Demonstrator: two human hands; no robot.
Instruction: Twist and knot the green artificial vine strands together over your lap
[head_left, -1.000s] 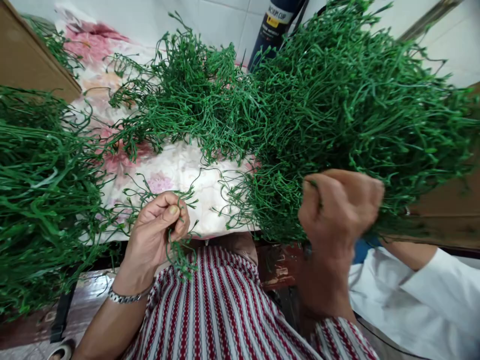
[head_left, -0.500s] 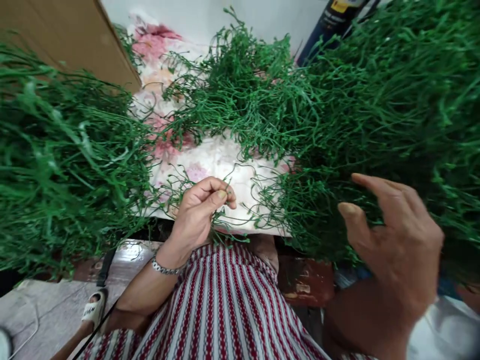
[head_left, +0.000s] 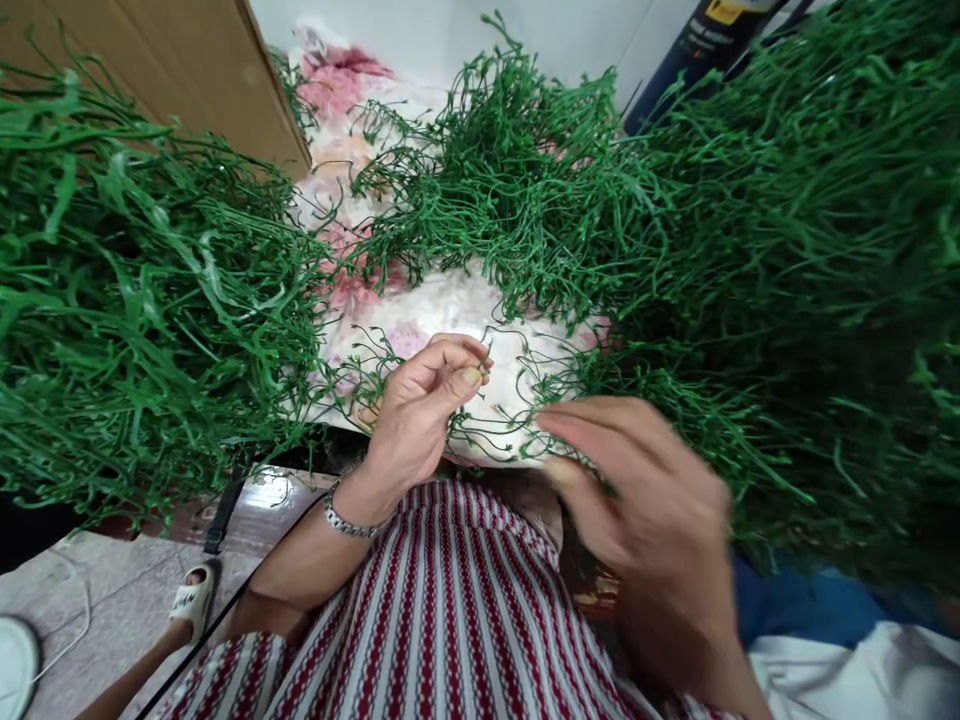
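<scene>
My left hand [head_left: 424, 405], with a metal band on its wrist, pinches a thin green plastic-looking stem [head_left: 486, 348] between thumb and forefinger. It hovers over a white, flower-patterned cloth [head_left: 450, 300]. To its right is my right hand [head_left: 649, 500], smeared by motion, its thumb apart from the fingers and nothing visible between them. Several loose stems [head_left: 517, 410] lie on the cloth between the hands. A large heap of green stems [head_left: 150, 290] rises on the left. Another bunch [head_left: 525, 210] lies at the back middle, running into a big heap [head_left: 810, 240] on the right.
A cardboard box [head_left: 187, 70] stands at the back left against a white wall [head_left: 450, 40]. A dark blue cylinder [head_left: 690, 65] leans behind the right heap. Below on the left, a foot in a sandal [head_left: 193, 600] rests on the floor. Blue and white fabric [head_left: 810, 610] lies at the lower right.
My right hand has moved left, from the right heap toward my left hand. My left hand keeps its pinch on the stem. The whole view has shifted slightly.
</scene>
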